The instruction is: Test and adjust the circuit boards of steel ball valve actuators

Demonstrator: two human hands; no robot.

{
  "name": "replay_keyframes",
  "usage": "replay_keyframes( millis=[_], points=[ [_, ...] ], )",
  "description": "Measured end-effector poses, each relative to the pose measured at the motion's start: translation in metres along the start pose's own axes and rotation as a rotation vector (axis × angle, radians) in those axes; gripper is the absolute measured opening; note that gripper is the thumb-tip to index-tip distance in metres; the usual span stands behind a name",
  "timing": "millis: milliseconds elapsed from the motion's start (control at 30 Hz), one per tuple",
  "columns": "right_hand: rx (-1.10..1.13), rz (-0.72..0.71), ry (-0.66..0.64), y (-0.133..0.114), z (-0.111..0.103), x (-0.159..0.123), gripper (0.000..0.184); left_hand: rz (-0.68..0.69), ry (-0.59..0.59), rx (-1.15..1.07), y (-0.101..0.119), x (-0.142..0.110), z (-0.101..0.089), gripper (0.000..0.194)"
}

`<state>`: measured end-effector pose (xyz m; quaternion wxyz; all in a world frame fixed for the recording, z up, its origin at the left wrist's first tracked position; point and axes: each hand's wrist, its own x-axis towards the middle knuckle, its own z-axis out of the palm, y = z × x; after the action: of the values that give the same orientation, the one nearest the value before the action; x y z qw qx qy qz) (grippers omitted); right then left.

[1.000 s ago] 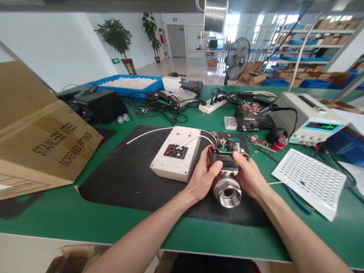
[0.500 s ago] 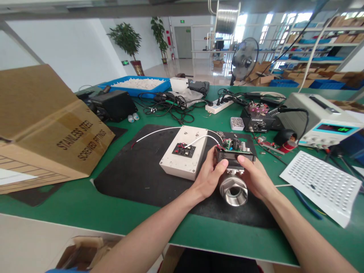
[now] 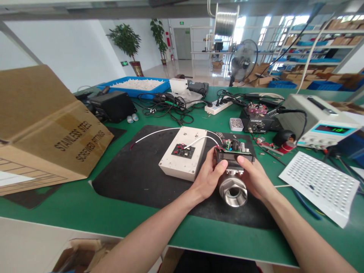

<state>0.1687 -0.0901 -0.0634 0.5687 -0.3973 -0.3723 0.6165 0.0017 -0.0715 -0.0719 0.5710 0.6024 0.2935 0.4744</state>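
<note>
Both hands grip a motorized ball valve, its black actuator housing [image 3: 231, 156] between them and a metal hex-ended valve body [image 3: 233, 191] below. My left hand [image 3: 209, 172] wraps the housing's left side, thumb on the front. On the right side my right hand [image 3: 255, 175] holds it the same way. An exposed circuit board [image 3: 235, 145] with components sits on top. White wires [image 3: 203, 137] run from the board to a beige box [image 3: 184, 153] with a black terminal panel [image 3: 183, 151], just left of my left hand. Fingers behind the housing are hidden.
A black mat [image 3: 127, 167] lies under the work on the green table. Left stands a large cardboard box [image 3: 82, 140]. On the right are a power supply [image 3: 321, 117], a perforated-looking white sheet [image 3: 320, 187] and a soldering station [image 3: 257, 123]. A power strip [image 3: 218, 106] and cables lie behind.
The power supply's green display reading differs. Both hands keep the same hold on the valve; the whole view has shifted very slightly.
</note>
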Motion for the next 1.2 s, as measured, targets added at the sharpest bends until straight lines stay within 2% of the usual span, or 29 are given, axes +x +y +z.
replay_keyframes(
  millis=[767,1200],
  points=[
    [-0.037,-0.017,0.001,-0.0012,0.0015,-0.0007,0.066,0.004,-0.006,0.017,0.0,-0.0009,-0.0006,0.052],
    [0.01,-0.022,-0.012,0.0041,-0.0018,0.0003,0.06,0.007,-0.007,-0.006,0.0002,-0.0003,-0.0001,0.059]
  ],
)
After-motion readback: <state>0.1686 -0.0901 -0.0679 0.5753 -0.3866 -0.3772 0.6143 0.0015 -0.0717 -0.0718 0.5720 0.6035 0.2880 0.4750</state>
